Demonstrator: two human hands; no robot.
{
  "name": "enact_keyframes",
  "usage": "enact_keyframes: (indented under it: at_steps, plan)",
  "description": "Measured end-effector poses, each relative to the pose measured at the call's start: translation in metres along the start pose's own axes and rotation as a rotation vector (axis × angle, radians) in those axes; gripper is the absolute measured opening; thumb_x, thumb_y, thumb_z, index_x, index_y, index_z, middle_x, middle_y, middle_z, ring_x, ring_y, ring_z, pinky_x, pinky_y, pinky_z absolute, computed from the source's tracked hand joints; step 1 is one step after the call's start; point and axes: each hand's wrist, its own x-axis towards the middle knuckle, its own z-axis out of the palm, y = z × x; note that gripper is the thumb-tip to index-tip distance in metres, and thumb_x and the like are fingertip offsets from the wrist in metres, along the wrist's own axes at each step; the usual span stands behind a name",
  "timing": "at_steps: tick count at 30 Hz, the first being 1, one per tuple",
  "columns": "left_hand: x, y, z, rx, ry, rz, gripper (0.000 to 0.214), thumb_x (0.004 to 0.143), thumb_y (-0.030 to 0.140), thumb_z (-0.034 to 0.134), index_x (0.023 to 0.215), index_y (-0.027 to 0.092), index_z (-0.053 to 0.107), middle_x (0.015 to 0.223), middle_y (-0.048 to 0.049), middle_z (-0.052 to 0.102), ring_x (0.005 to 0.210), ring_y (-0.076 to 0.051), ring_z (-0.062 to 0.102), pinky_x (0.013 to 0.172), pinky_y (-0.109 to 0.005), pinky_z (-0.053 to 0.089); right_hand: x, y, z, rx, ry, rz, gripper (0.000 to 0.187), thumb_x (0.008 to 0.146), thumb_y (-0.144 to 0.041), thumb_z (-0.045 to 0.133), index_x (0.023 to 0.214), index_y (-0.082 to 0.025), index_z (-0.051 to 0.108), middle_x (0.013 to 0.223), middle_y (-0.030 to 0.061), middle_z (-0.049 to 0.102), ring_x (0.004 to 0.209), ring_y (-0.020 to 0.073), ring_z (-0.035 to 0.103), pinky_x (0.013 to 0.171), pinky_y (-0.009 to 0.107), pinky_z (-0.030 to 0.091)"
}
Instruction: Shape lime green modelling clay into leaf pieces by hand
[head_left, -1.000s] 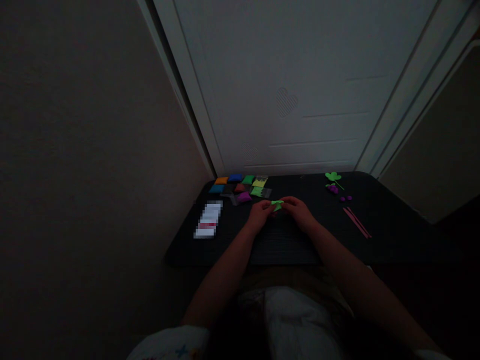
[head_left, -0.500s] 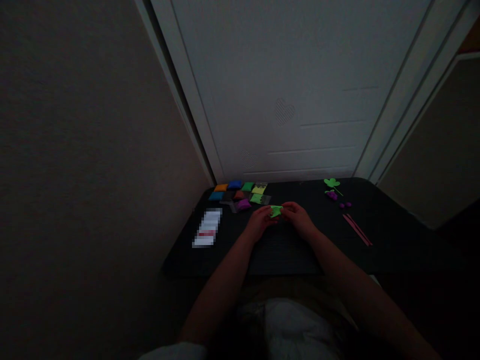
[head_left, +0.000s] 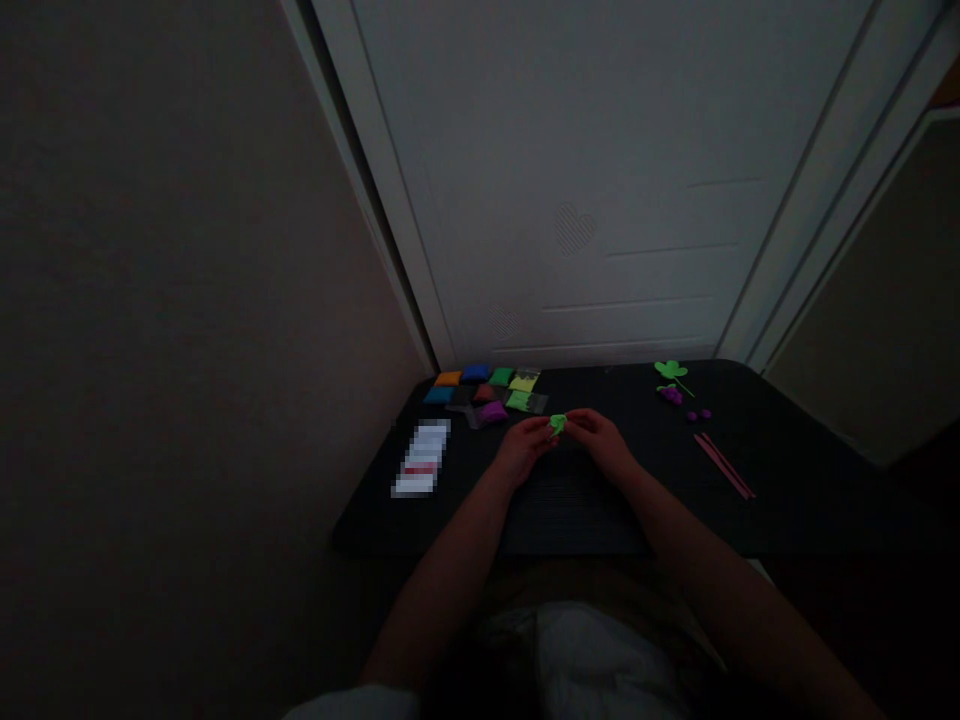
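Between my fingertips, above the middle of the dark table, is a small piece of bright green modelling clay. My left hand pinches it from the left, and my right hand grips it from the right. Its outline looks crumpled or folded, though the fingers cover part of it. Just beyond my left hand lie a packet of light green clay and a packet of purple clay.
More clay packets, among them an orange one and a blue one, lie at the back left. A blurred white card is at left. At right are a green clover shape, purple clay pieces and pink sticks.
The green clay has gone from a wider, flatter shape to a narrower, bunched one between my fingers. The whole view has shifted slightly; the things on the table keep their places.
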Motion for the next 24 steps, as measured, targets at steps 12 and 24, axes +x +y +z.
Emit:
enact_keyframes:
  at_steps: [12, 24]
  plan:
    - [0.008, -0.008, -0.003, 0.01, 0.089, 0.055, 0.023, 0.065, 0.01, 0.049, 0.085, 0.01, 0.06, 0.082, -0.0082, 0.061, 0.077, -0.015, 0.057, 0.074, -0.031, 0.045, -0.009, 0.001, 0.012, -0.537, -0.165, -0.346, 0.025, 0.073, -0.016, 0.044, 0.09, -0.024, 0.061, 0.101, 0.0033, 0.056, 0.095, 0.0141, 0.051, 0.087, 0.032, 0.037]
    - [0.004, -0.001, -0.003, -0.026, 0.098, 0.04, 0.027, 0.06, 0.018, 0.064, 0.086, 0.012, 0.056, 0.082, -0.0059, 0.06, 0.074, -0.012, 0.057, 0.073, -0.028, 0.045, -0.008, -0.003, 0.006, -0.534, -0.007, -0.292, 0.026, 0.071, -0.029, 0.052, 0.096, -0.023, 0.056, 0.095, 0.0049, 0.051, 0.081, 0.0149, 0.051, 0.064, 0.027, 0.045]
